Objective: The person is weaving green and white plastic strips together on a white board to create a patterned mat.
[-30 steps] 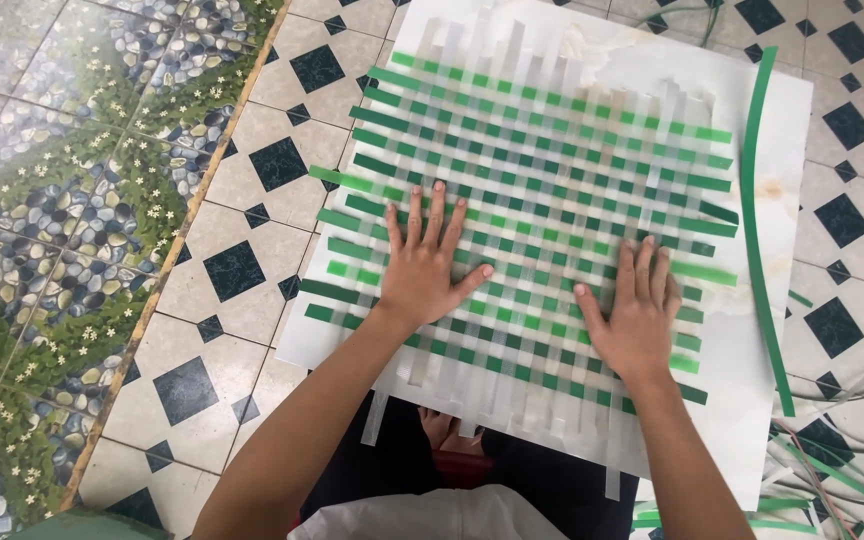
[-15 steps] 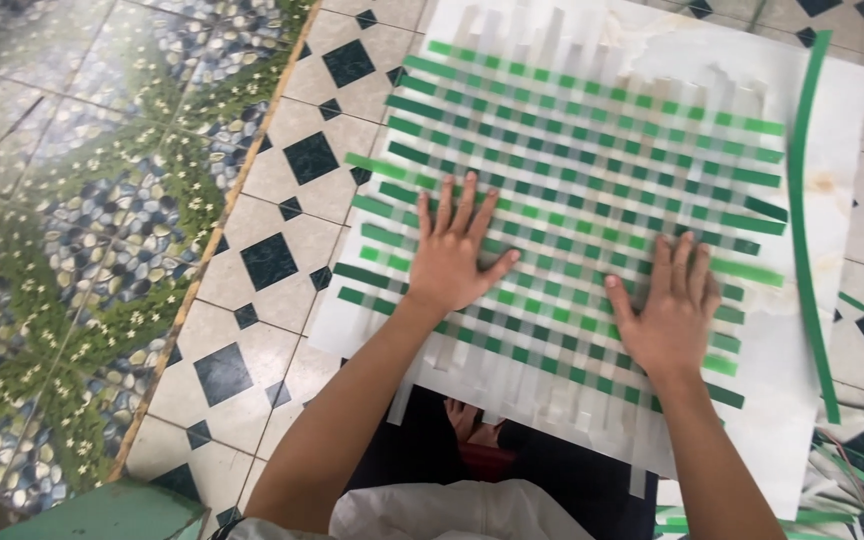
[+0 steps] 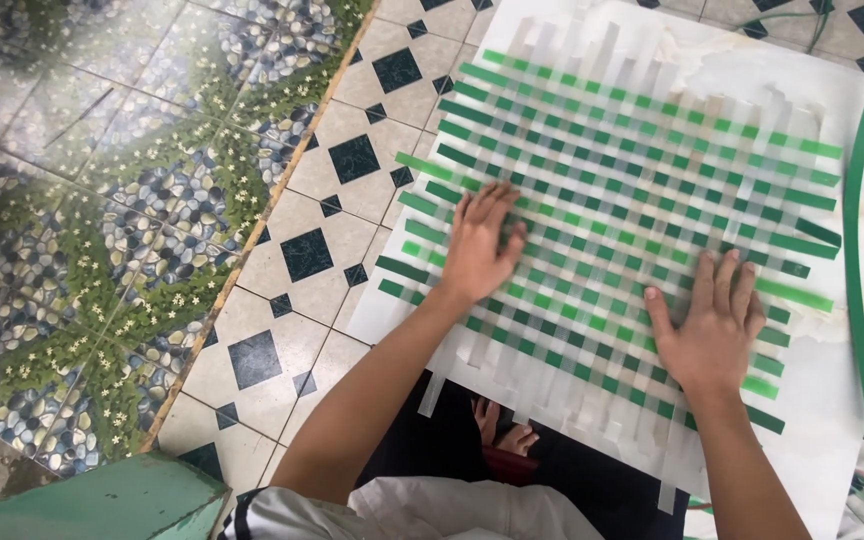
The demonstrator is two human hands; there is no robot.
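Note:
A woven mat point(image 3: 642, 180) of green and translucent white strips lies on a white marbled board point(image 3: 822, 460) on the floor. My left hand point(image 3: 482, 245) presses flat on the mat's near left part, fingers close together. Flat on the near right part of the weave rests my right hand point(image 3: 712, 330), fingers spread. Neither hand grips anything. Loose white strip ends stick out past the board's near edge.
A single long green strip point(image 3: 857, 250) lies along the board's right side. The floor has cream tiles with dark diamonds point(image 3: 307, 255) and a pebble-and-flower patterned band point(image 3: 102, 250) to the left. A green painted object point(image 3: 102, 505) sits at the bottom left. More strips lie at the right edge.
The view has shifted, so the mat sits further right and lower in frame. My left hand's fingers have drawn closer together; both hands stay pressed on the weave.

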